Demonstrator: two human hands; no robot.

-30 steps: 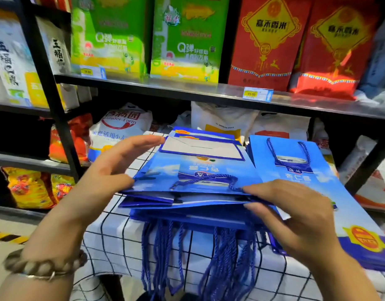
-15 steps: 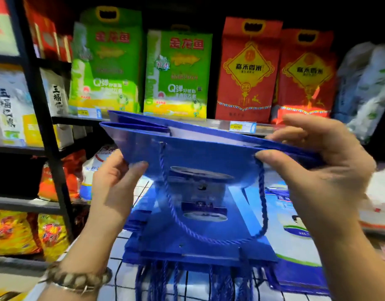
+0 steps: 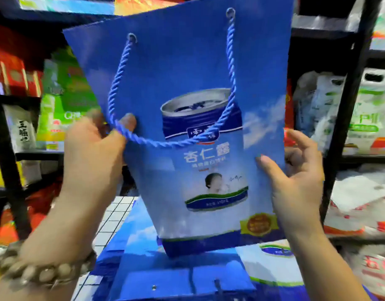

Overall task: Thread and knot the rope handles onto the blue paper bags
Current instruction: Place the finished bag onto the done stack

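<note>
I hold one blue paper bag (image 3: 187, 68) upright in front of me, its printed can picture facing me. A blue twisted rope handle (image 3: 165, 143) hangs in a loop from two eyelets near the bag's top edge. My left hand (image 3: 93, 153) grips the bag's left edge, thumb on the front beside the rope. My right hand (image 3: 295, 183) pinches the right edge, thumb in front and fingers behind. Under it lies a stack of flat blue bags (image 3: 176, 276).
The stack rests on a white cloth with a dark grid (image 3: 113, 216). Black metal shelves (image 3: 347, 118) stand close behind and on both sides, packed with green, red and white sacks of goods.
The bag has been lifted off the stack and turned upright so its front faces me. Both hands rose with it and kept their hold on its two edges.
</note>
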